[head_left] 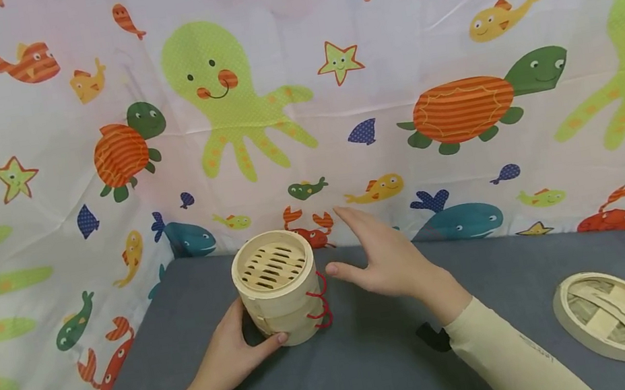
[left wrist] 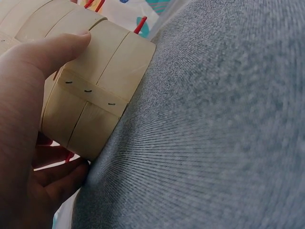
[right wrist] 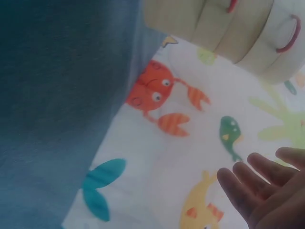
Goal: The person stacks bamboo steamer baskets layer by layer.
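A small bamboo steamer stands on the grey cloth left of centre, its slatted top uncovered. Red cord loops stick out from its right side. My left hand holds the steamer low on its left, thumb across the front and fingers reaching round behind. In the left wrist view the thumb presses the bamboo wall, and a stapled strip shows below it. To the right of the steamer, my right hand is raised with fingers extended, apart from the steamer and holding nothing.
A round woven bamboo lid lies on the grey cloth at the right. Behind the table hangs a white curtain printed with sea animals, which also runs along the left side. Dark straps sit at both wrists.
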The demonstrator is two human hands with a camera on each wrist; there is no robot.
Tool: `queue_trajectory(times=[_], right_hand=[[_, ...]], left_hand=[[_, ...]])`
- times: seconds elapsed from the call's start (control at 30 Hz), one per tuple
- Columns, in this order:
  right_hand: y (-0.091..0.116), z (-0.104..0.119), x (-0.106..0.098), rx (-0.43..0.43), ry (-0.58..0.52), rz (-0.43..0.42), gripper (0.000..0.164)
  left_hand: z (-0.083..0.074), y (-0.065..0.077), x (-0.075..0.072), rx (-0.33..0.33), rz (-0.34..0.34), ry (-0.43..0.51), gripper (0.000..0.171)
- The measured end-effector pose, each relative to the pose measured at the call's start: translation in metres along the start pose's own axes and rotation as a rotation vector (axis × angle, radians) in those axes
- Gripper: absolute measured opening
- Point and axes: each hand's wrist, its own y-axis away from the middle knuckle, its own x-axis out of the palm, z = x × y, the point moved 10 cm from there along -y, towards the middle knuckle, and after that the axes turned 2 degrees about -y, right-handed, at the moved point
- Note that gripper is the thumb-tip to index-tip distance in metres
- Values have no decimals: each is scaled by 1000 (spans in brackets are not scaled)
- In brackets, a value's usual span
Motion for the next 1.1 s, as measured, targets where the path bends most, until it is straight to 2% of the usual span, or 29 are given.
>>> queue_trajectory(times=[0.2, 0.4, 1.1], right_hand=[[17, -17, -3, 43, 46, -22, 100], [31, -33, -4, 102, 85, -15, 101], [76, -86, -21, 201, 112, -37, 94]], left_hand=[[-1, 0, 0, -10, 8, -9, 116], [-3, 0, 0, 11, 7, 5, 114], [-3, 1, 0, 11, 9, 19, 114]])
